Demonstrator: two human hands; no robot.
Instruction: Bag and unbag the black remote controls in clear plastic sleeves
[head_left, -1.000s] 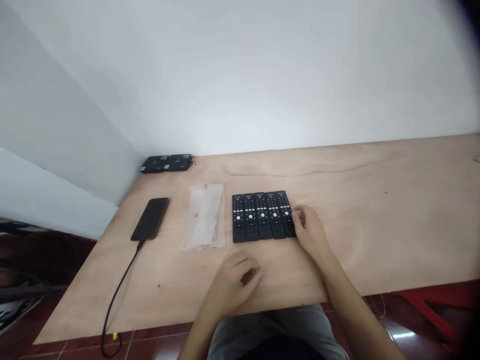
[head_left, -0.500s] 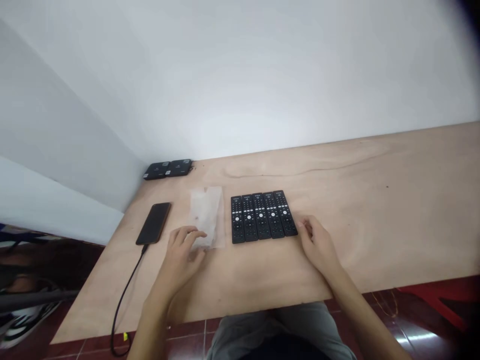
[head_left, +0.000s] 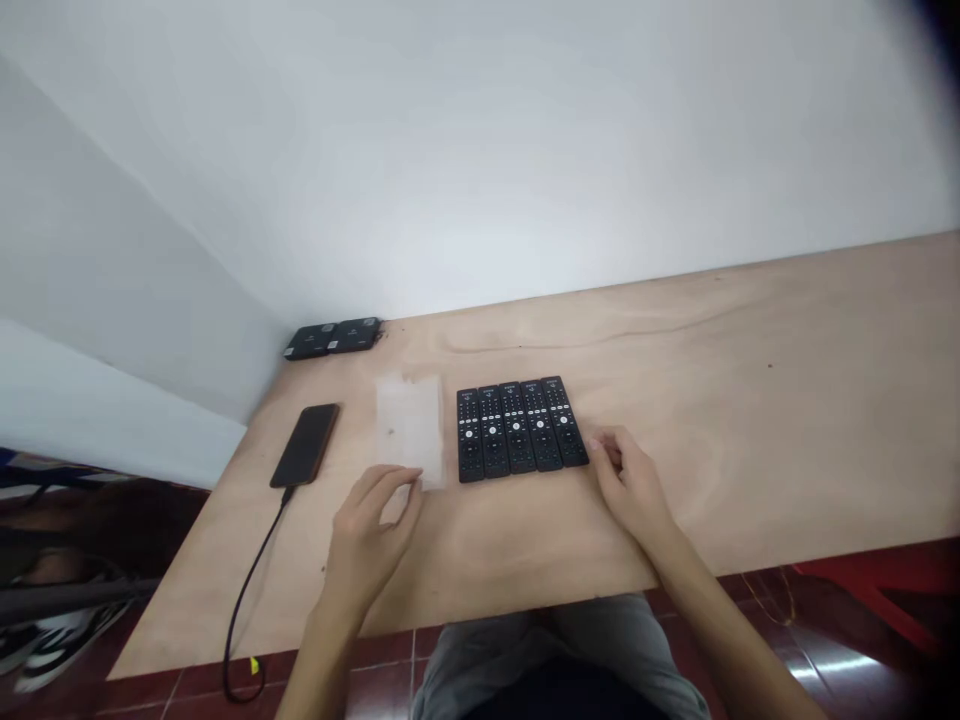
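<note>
My left hand (head_left: pixel 371 530) sits at the near edge of a clear plastic sleeve (head_left: pixel 409 425), its curled fingertips over the sleeve's lower right corner. It does not visibly lift the plastic. Several black remote controls (head_left: pixel 517 428) lie side by side on the plywood table (head_left: pixel 750 450), just right of the sleeve. My right hand (head_left: pixel 626 475) rests on the table with its fingertips at the near right corner of the row, holding nothing.
A black phone (head_left: pixel 305 446) lies left of the sleeve, its black cable (head_left: pixel 247 590) running over the near table edge. Black flat pads (head_left: pixel 332 338) sit in the far corner against the white wall (head_left: pixel 480 150). Red floor tiles (head_left: pixel 382 655) lie below.
My left hand has moved left from in front of the remotes to the sleeve's near edge. My right hand has shifted slightly away from the row. The view has tilted slightly.
</note>
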